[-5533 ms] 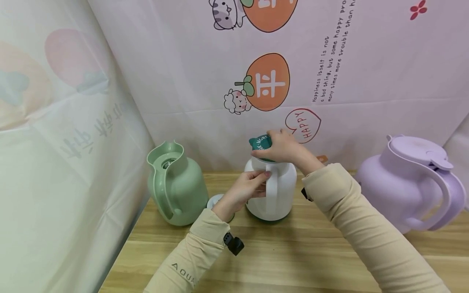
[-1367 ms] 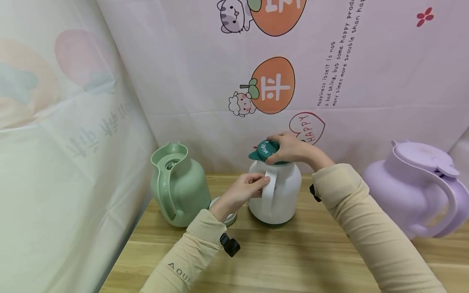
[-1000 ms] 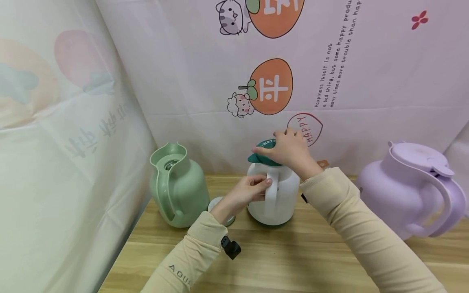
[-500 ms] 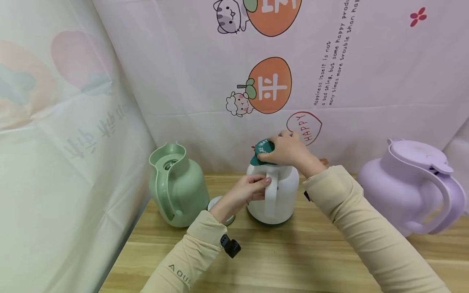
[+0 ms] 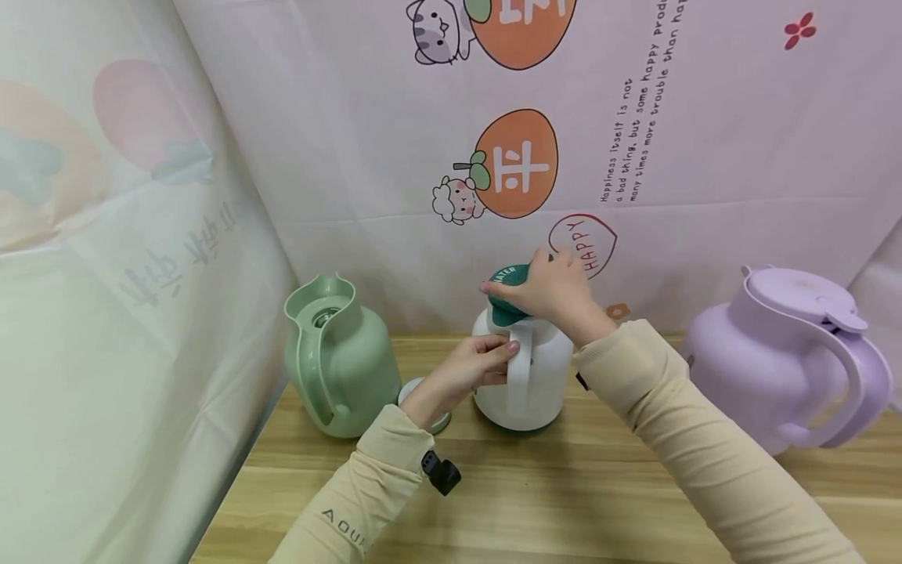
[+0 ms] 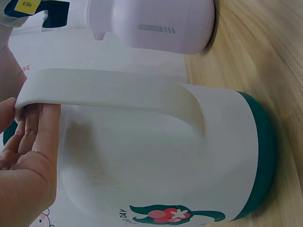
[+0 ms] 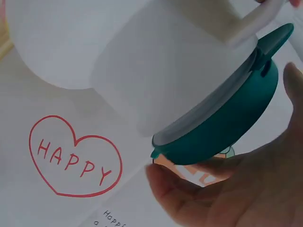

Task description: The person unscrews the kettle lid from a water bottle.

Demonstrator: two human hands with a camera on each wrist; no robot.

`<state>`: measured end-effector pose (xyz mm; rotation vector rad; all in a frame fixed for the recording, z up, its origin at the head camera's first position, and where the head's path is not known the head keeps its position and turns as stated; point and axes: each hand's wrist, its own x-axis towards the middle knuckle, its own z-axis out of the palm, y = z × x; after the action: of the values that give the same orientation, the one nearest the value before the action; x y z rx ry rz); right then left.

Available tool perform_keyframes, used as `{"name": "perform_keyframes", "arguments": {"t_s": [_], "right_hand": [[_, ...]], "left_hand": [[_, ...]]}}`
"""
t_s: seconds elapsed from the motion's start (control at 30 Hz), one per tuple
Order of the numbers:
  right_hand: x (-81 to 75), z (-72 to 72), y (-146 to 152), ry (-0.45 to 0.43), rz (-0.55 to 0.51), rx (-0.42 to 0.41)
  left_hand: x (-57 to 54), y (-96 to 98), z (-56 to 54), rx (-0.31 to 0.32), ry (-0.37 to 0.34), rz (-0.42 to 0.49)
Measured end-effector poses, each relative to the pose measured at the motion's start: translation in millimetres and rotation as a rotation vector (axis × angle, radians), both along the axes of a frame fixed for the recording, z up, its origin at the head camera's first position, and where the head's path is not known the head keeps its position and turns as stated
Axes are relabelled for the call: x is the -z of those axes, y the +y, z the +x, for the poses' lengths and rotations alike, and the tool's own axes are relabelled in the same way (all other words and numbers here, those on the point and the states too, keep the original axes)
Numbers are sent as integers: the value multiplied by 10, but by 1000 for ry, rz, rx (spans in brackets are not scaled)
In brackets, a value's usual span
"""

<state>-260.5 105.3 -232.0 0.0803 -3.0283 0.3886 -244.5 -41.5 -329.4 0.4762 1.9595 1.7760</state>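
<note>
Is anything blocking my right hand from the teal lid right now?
Nothing visible is in the way: the right hand curves around the teal lid, which sits atop the white jug.

Teal lid [image 5: 511, 275] pt. hidden by R grip [image 5: 553, 290].

We see room over the bench [image 5: 564, 501] between left sleeve [image 5: 352, 489] and right sleeve [image 5: 705, 439], and low between the white jug [image 5: 544, 384] and purple jug [image 5: 761, 376], while the green jug [image 5: 362, 356] and disc [image 5: 441, 423] crowd the left and cloth [image 5: 373, 141] blocks behind.
</note>
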Motion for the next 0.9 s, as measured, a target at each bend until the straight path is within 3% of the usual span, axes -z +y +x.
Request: {"name": "perform_keyframes", "arguments": {"t_s": [0.13, 0.23, 0.4, 0.57, 0.7, 0.77, 0.9], "right_hand": [[28, 19, -61, -25, 94, 42], [41, -6, -53, -23, 75, 30], [32, -73, 51, -33, -41, -86], [12, -128, 171, -128, -130, -214], [16, -155, 208, -185, -158, -272], [28, -146, 184, -168, -149, -258], [56, -69, 59, -108, -83, -124]], "left_hand": [[11, -1, -1, 1, -3, -1], [12, 1, 4, 1, -3, -2], [-8, 3, 20, 3, 6, -3], [-9, 6, 17, 8, 7, 2], [-7, 9, 13, 15, 9, 3], [-5, 11, 11, 14, 7, 3], [-3, 8, 7, 10, 5, -3]]}}
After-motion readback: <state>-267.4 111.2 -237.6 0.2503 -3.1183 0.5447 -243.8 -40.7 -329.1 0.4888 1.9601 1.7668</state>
